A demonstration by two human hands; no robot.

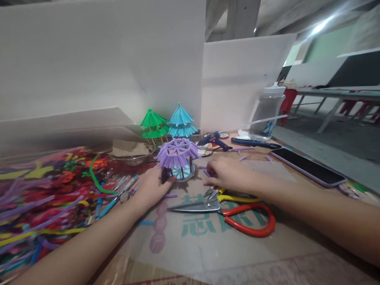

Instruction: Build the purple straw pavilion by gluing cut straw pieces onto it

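A small pavilion model (179, 152) with a purple pipe-cleaner roof, thin dark posts and a pale blue base stands on the cardboard. My left hand (155, 183) holds the left edge of its base, thumb in front; the other fingers are partly hidden. To the right of the model, my right hand (220, 172) is curled, its fingertips closed at a short purple pipe-cleaner piece (207, 173) low over the cardboard. Just below that hand lie red-handled scissors (249, 219), blades pointing left, with yellow-handled pliers (238, 198) partly behind them.
Green (152, 123) and blue (181, 119) roofed models stand behind. A glue gun (214, 140), a blue utility knife (255, 143), a phone (307, 166) and a water bottle (266, 114) sit back right. Colourful pipe cleaners (35, 203) heap up left. White boards (99, 56) rise behind.
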